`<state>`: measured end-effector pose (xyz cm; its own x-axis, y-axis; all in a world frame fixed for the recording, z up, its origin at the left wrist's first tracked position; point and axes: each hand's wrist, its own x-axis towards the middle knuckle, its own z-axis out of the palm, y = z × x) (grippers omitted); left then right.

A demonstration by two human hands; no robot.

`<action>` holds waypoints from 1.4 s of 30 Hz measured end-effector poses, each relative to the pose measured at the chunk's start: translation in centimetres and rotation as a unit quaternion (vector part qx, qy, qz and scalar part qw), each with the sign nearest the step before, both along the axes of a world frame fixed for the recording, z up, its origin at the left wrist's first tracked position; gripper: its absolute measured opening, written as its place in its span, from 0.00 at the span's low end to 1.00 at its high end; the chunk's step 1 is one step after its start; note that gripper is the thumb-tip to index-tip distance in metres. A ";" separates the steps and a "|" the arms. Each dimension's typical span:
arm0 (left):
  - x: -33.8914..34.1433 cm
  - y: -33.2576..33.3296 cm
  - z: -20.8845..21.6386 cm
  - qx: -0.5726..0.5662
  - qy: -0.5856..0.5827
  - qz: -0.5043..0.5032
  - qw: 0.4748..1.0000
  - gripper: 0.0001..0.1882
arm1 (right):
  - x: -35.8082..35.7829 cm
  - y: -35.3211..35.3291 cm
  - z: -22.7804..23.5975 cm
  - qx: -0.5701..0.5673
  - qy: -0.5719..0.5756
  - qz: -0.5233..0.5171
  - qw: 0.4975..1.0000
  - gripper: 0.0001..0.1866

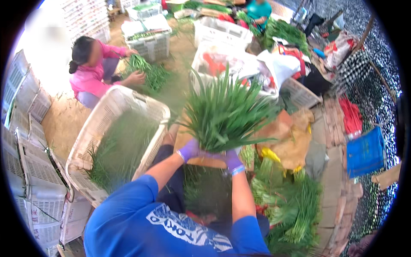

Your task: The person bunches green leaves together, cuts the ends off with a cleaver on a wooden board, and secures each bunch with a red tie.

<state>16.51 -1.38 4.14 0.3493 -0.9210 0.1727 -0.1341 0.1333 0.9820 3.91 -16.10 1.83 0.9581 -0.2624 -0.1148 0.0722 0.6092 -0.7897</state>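
A large bunch of garlic chives stands fanned out in front of me, its long green leaves pointing up and away. My left hand, in a purple glove, is closed around its lower left side. On the lower right side my right hand, gloved the same, grips it too. The bunch hides some of the fingers. Below it is a tan board, partly covered by my hands and the leaves. More garlic chives lie heaped to the right of my right arm, with pale stem ends showing.
A white plastic crate with loose greens stands at my left, beside stacked crates. Ahead is another crate filled with bags and cloth. A person in pink squats far left, handling greens; another in teal sits far back.
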 end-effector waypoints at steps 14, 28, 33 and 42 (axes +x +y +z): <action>4.0 -1.8 -8.4 0.127 -0.434 -0.044 0.891 0.27 | 2.8 0.4 -9.1 -0.706 0.058 -0.178 0.683 0.38; -9.6 5.2 -11.3 0.245 -0.481 -0.426 0.726 0.23 | 7.6 -0.9 6.3 -0.734 0.342 0.280 0.515 0.58; -4.8 12.1 -3.4 0.338 0.057 -0.012 0.939 0.19 | -1.1 -6.5 5.6 -0.570 0.119 -0.329 0.744 0.33; -5.7 -3.2 1.2 0.169 -0.648 -0.010 0.743 0.61 | -6.2 2.7 -7.3 -0.473 0.460 -0.281 0.697 0.28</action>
